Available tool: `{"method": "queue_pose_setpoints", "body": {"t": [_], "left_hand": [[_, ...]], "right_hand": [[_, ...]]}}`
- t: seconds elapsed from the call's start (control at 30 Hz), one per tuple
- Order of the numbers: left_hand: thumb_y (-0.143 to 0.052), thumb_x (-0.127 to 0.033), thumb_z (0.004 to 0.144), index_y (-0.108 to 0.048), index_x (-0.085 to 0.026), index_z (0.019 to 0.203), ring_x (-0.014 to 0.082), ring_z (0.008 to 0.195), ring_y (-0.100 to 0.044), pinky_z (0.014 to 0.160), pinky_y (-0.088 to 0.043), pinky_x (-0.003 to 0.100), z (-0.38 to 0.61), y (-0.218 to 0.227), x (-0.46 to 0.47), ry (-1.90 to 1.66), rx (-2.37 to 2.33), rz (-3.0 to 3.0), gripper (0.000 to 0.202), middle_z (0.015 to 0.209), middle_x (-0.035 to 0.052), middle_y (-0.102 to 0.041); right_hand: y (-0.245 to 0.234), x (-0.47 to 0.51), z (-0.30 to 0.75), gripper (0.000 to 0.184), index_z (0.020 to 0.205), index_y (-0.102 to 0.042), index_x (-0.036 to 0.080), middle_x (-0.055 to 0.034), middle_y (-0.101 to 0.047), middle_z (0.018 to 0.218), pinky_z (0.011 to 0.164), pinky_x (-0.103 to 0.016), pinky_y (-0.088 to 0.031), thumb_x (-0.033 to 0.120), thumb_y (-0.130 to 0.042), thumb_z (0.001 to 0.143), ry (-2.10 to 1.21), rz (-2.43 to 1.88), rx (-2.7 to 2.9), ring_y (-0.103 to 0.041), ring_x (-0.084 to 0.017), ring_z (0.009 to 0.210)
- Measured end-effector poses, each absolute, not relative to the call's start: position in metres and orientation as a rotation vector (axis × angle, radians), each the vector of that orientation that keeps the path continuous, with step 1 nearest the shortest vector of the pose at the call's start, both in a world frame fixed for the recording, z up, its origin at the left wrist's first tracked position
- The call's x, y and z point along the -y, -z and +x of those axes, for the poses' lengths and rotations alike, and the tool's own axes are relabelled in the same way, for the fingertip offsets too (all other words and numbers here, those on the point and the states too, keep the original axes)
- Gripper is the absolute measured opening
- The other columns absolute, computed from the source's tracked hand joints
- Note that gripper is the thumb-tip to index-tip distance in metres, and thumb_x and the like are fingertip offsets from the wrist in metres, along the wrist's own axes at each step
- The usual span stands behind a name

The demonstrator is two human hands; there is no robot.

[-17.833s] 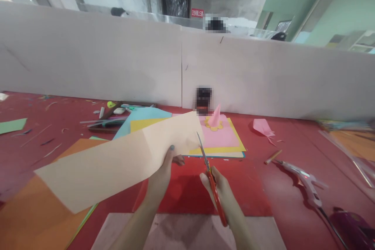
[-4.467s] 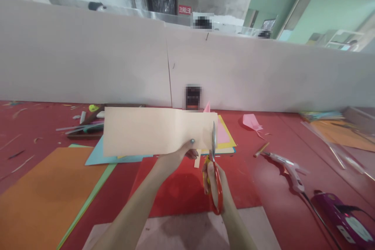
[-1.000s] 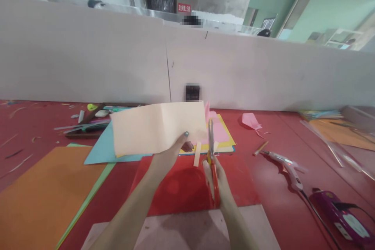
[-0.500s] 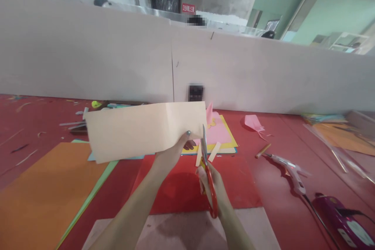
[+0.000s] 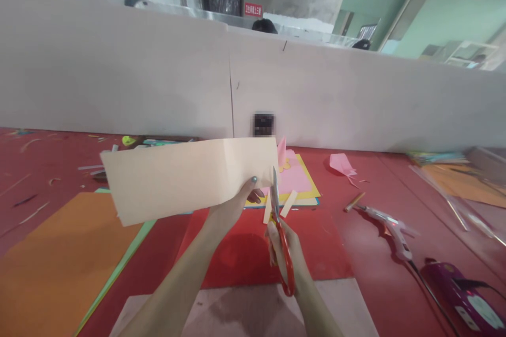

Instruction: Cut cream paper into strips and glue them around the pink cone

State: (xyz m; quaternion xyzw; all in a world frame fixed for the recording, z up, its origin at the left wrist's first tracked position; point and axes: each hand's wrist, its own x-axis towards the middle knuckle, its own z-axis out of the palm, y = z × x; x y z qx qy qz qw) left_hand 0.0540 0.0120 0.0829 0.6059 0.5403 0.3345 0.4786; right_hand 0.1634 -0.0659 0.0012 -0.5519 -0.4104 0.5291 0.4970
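Observation:
Pinched in my left hand (image 5: 237, 202) is a long sheet of cream paper (image 5: 169, 179), creased near its middle and held up above the table. My right hand (image 5: 286, 245) grips a pair of scissors (image 5: 288, 268) with red handles, the blades pointing up at the paper's right edge. Whether the blades are around the edge or just touching it, I cannot tell. Behind the scissors lie narrow cream paper strips (image 5: 289, 204). Beneath my hands is a red sheet (image 5: 237, 253), and past it sit stacked pink and yellow papers (image 5: 312, 181).
To the right lie a glue gun (image 5: 389, 226), a short stick (image 5: 354, 202), a pink paper piece (image 5: 342, 164) and a purple device (image 5: 462, 295) with a cord. Orange sheets (image 5: 51, 258) cover the left side. A white partition (image 5: 118, 73) stands along the back.
The left end of the cream paper has swung slightly left and down. My hands and the scissors have hardly moved.

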Motion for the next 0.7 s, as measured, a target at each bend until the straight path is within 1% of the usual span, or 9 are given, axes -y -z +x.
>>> {"method": "queue_pose_setpoints", "body": {"t": [0.23, 0.43, 0.53, 0.63, 0.7], "left_hand": [[-0.037, -0.043, 0.08, -0.057, -0.02, 0.056, 0.0157, 0.066, -0.06, 0.076, -0.045, 0.028, 0.054, -0.083, -0.011, -0.833, -1.31, 1.469, 0.039, 0.064, 0.0, -0.064], [-0.039, -0.044, 0.08, -0.057, -0.019, 0.057, 0.0156, 0.064, -0.06, 0.075, -0.046, 0.03, 0.051, -0.077, -0.014, -0.856, -1.292, 1.47, 0.039, 0.063, 0.0004, -0.064], [-0.042, -0.044, 0.08, -0.058, -0.019, 0.059, 0.0148, 0.062, -0.059, 0.071, -0.048, 0.029, 0.05, -0.071, -0.017, -0.921, -1.228, 1.463, 0.037, 0.066, 0.0009, -0.065], [-0.046, -0.043, 0.079, -0.058, -0.019, 0.059, 0.0137, 0.057, -0.058, 0.067, -0.049, 0.028, 0.049, -0.068, -0.018, -0.979, -1.183, 1.435, 0.033, 0.064, 0.0005, -0.064], [-0.046, -0.041, 0.079, -0.058, -0.019, 0.058, 0.0135, 0.058, -0.059, 0.067, -0.05, 0.028, 0.048, -0.07, -0.017, -0.977, -1.179, 1.426, 0.033, 0.063, 0.0003, -0.063]], "right_hand": [[0.001, 0.066, 0.165, 0.041, 0.067, -0.038, 0.02, 0.0104, -0.032, 0.042, 0.036, -0.018, -0.025, 0.058, -0.045, 0.08, -1.232, -1.409, 1.039, -0.029, -0.005, 0.035], [0.0, 0.066, 0.163, 0.042, 0.063, -0.033, 0.021, 0.011, -0.029, 0.041, 0.034, -0.017, -0.023, 0.058, -0.049, 0.078, -1.263, -1.418, 0.974, -0.028, -0.004, 0.033], [-0.003, 0.068, 0.162, 0.043, 0.063, -0.033, 0.021, 0.011, -0.028, 0.042, 0.032, -0.017, -0.022, 0.059, -0.049, 0.076, -1.292, -1.418, 0.936, -0.027, -0.004, 0.033], [-0.003, 0.068, 0.162, 0.044, 0.064, -0.032, 0.022, 0.011, -0.027, 0.043, 0.031, -0.017, -0.02, 0.06, -0.05, 0.074, -1.318, -1.44, 0.911, -0.026, -0.004, 0.032], [-0.002, 0.067, 0.162, 0.044, 0.064, -0.032, 0.022, 0.0112, -0.026, 0.042, 0.03, -0.018, -0.02, 0.061, -0.051, 0.074, -1.313, -1.448, 0.92, -0.025, -0.004, 0.032]]}}
